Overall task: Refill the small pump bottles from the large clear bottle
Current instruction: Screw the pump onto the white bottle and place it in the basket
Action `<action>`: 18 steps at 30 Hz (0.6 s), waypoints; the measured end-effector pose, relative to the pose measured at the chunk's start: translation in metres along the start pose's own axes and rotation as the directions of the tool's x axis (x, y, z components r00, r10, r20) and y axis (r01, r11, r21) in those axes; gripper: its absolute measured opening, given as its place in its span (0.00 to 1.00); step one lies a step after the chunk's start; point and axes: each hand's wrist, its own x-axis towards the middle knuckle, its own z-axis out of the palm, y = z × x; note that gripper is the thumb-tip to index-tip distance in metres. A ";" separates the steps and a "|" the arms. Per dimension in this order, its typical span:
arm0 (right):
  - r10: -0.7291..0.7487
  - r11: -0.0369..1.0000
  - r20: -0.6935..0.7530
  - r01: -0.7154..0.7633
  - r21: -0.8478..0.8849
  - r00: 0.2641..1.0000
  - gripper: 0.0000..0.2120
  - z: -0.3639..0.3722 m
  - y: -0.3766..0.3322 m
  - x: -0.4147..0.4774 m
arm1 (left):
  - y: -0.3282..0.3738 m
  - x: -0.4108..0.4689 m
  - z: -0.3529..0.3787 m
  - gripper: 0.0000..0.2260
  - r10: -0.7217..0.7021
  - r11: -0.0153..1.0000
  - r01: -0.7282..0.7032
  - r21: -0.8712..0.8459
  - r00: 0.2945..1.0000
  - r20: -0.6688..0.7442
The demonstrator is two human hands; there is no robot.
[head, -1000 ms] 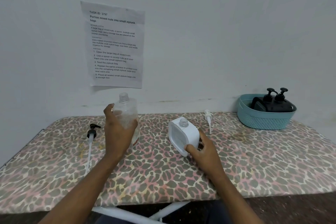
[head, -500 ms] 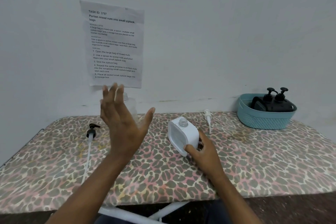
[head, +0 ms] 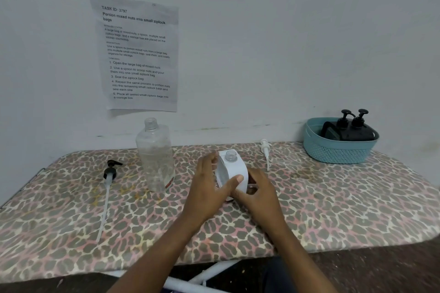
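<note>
A small white square bottle (head: 234, 169) with an open neck stands at the table's middle. My left hand (head: 209, 188) grips its left side, thumb across the front. My right hand (head: 258, 194) holds its lower right side with curled fingers. The large clear bottle (head: 155, 157) stands upright and uncapped to the left, free of both hands. A black pump head with a long white tube (head: 107, 188) lies on the table at left. A white pump head (head: 266, 151) lies behind the white bottle to the right.
A teal basket (head: 338, 150) at the back right holds two black pump bottles (head: 350, 128). A printed sheet (head: 138, 54) hangs on the wall. The leopard-print table (head: 333, 197) ends close to me in a front edge.
My left hand let go of the large clear bottle, rose, then moved right and took hold of the white bottle. The clear bottle now stands alone. My right hand stayed on the white bottle.
</note>
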 end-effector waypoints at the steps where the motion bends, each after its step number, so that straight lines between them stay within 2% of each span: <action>1: 0.002 1.000 -0.005 -0.002 -0.007 1.000 0.18 0.001 0.001 0.001 | -0.003 0.000 0.004 0.41 -0.017 0.999 0.018 -0.027 1.000 0.021; 5: 0.027 0.999 0.005 -0.027 0.021 1.000 0.18 0.003 0.003 0.001 | -0.003 0.001 0.009 0.42 -0.030 0.995 0.033 -0.094 0.999 0.036; 11: 0.024 0.998 0.066 -0.028 0.063 0.998 0.20 0.001 0.005 -0.001 | 0.001 0.003 0.013 0.46 -0.046 0.994 0.051 -0.095 0.998 0.053; 18: 0.003 0.998 0.045 -0.005 0.057 0.999 0.20 0.002 0.013 0.002 | -0.002 0.005 0.012 0.39 -0.044 0.996 0.047 -0.074 0.998 0.034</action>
